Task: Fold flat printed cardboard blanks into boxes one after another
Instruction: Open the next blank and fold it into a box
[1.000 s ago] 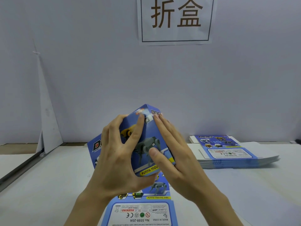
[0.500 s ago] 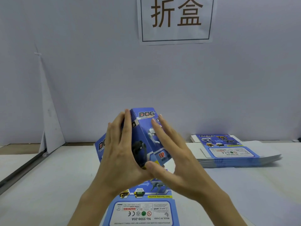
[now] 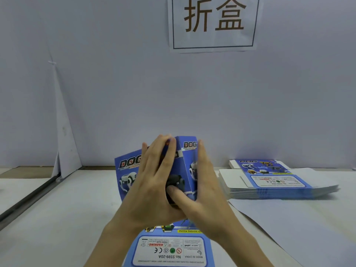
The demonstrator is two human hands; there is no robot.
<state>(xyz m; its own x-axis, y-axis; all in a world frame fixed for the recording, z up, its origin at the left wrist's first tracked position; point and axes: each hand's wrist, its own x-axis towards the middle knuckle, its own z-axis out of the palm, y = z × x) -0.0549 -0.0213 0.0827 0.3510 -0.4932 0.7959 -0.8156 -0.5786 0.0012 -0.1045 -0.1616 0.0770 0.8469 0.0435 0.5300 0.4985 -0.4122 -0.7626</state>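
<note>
Cardboard blank (image 3: 173,251) lies flat on the table (image 3: 57,218) nearest the body, its near edge cut off by the frame. Just beyond it the half-formed box (image 3: 185,166) stands upright, long axis vertical, squeezed between both hands: left hand (image 3: 152,182) flat, fingers spread on the left face; right hand (image 3: 210,191) straight-fingered along the right wall, thumb laid across the lower front. The hands hide the box's bottom and flaps — and whether it joins the flat sheet. Farther right, well apart, sits the stack of blanks (image 3: 273,184) — nearer the right hand.
</note>
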